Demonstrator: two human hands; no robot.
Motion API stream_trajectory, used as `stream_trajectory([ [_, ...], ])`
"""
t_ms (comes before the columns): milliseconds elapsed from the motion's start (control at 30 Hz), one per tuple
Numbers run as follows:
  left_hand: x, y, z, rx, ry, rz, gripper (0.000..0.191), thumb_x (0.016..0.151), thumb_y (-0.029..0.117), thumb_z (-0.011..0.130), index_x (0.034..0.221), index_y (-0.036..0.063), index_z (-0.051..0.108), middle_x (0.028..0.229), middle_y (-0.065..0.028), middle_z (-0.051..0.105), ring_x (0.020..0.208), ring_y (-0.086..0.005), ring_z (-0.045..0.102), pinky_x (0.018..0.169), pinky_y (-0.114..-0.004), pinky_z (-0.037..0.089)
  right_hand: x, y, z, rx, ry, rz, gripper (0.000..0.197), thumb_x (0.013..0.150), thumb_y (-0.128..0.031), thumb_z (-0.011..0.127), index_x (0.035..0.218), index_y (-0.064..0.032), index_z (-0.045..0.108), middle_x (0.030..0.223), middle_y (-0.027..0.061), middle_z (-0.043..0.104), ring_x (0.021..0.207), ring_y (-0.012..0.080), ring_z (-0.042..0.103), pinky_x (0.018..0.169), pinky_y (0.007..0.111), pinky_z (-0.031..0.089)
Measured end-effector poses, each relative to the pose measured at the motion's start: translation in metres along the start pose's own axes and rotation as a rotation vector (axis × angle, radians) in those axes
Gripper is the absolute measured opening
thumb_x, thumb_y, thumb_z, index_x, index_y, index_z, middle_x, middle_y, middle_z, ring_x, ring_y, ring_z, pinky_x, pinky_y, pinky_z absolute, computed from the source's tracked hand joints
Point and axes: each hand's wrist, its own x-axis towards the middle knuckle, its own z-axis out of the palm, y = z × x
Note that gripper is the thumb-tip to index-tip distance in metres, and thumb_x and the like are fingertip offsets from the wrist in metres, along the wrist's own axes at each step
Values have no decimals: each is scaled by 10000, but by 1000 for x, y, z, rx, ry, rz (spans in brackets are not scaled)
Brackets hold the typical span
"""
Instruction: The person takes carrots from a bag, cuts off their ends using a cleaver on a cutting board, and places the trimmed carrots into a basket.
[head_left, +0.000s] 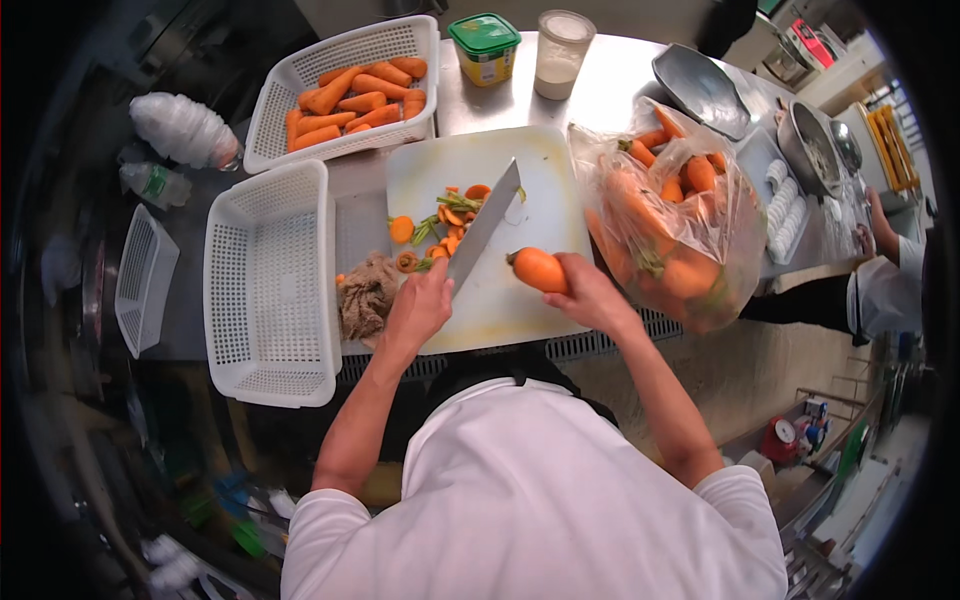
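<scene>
My left hand (421, 306) grips the handle of a broad kitchen knife (484, 225), whose blade points away from me over a white cutting board (487, 161). In my right hand (592, 295) is a whole carrot (541, 271), its stem end facing left toward the blade but apart from it. Cut carrot tops (450, 215) with green stems lie in a heap left of the blade, partly hidden by it. A clear plastic bag (675, 225) full of carrots stands just right of the board.
Trimmed carrots fill part of a white plastic basket (259, 124) at the back left. Another white basket (270, 277) and a brown cloth (367, 300) are left of the board. Behind it stand a green-lidded tub (485, 49) and a clear container (562, 56). A co-worker's hand (866, 238) shows far right.
</scene>
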Motion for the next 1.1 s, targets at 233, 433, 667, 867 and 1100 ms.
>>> stream_trajectory([
  [233,-30,68,-19,6,-86,-136,259,968,75,584,1195,-31,520,735,-303,630,751,-506,635,642,-572,473,-7,-1,48,-291,188,-84,509,761,-106,798,1168,25,522,1080,182,547,1037,375,563,850,469,515],
  [433,-38,77,-16,46,-183,-164,243,963,61,580,1170,-36,497,729,-298,628,752,-518,628,647,-578,477,-7,-1,45,-300,165,-123,497,753,-83,791,1150,24,514,1072,174,539,1029,368,561,819,459,516],
  [667,-27,89,-7,89,-236,-89,292,820,-77,545,1071,-58,397,750,-292,636,779,-519,640,679,-586,505,-7,-1,48,-305,171,-86,488,754,-83,789,1146,23,519,1077,170,547,1021,367,562,809,465,513],
  [867,5,49,46,57,-148,-57,274,857,-53,525,1100,-51,398,781,-302,641,820,-522,638,707,-580,499,-6,-3,49,-395,184,-112,525,743,-89,789,1189,18,533,1078,166,564,1049,359,558,846,452,464],
  [1100,7,26,40,-96,-100,-98,339,955,91,549,1266,-23,477,847,-319,648,880,-507,638,734,-571,487,-11,6,38,375,182,-105,621,787,-57,788,1333,-75,494,1296,142,573,1211,299,555,981,426,459],
])
